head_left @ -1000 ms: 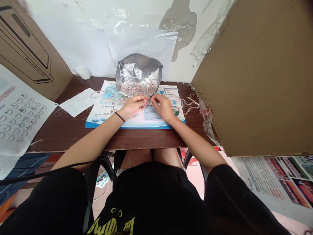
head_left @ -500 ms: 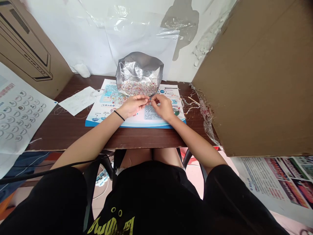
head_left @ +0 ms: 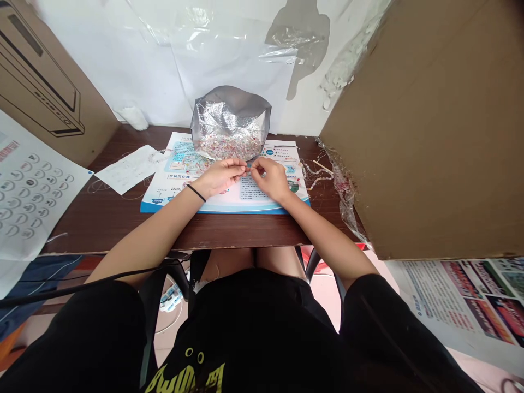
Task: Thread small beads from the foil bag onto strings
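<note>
Six o'clock from the bag (head_left: 231,117), your left hand (head_left: 223,176) and right hand (head_left: 271,177) pinch closed, holdings unclear. Fine fingerwork likely needs steadiness next.

Shows bright, diffuse light across the wall (head_left: 123,65) and booklet (head_left: 262,207). Reflects as sharp glare from the silver bag (head_left: 229,116) and the clear film (head_left: 284,50). Dims over the right-hand carton (head_left: 442,131); loses most fold detail in the black shirt (head_left: 262,327). Stretches shapes toward the frame edges. Resolves beads (head_left: 231,147) poorly, blending into fine speckle.
</note>
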`<state>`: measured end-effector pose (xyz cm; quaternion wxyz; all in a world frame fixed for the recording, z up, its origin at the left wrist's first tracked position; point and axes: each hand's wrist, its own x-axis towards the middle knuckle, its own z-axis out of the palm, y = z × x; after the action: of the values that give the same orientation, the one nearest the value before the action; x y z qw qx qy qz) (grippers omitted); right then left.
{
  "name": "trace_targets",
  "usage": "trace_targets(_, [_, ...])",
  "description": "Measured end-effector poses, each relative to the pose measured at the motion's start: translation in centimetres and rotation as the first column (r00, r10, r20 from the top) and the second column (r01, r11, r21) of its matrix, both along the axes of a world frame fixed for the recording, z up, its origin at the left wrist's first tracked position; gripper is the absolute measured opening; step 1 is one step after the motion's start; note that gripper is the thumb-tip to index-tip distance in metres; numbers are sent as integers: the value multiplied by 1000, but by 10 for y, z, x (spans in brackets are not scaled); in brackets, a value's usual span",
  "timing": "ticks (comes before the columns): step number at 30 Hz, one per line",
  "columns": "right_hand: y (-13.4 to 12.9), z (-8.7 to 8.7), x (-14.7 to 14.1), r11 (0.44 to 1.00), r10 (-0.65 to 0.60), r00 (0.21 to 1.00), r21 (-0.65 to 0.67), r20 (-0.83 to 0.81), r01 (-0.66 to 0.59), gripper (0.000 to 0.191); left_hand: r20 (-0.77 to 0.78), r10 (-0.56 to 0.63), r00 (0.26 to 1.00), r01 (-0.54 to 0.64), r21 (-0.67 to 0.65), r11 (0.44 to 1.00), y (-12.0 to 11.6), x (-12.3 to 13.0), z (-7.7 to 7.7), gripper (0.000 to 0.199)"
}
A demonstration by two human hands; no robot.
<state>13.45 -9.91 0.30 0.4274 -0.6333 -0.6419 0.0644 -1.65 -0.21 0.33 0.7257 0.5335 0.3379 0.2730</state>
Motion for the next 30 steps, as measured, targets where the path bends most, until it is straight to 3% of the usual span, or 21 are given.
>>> trace_targets(30, [1,-2,2,1000,19,999,-1,47,-19,12,-38,-19,999,21,46,999,-5,0,4,19])
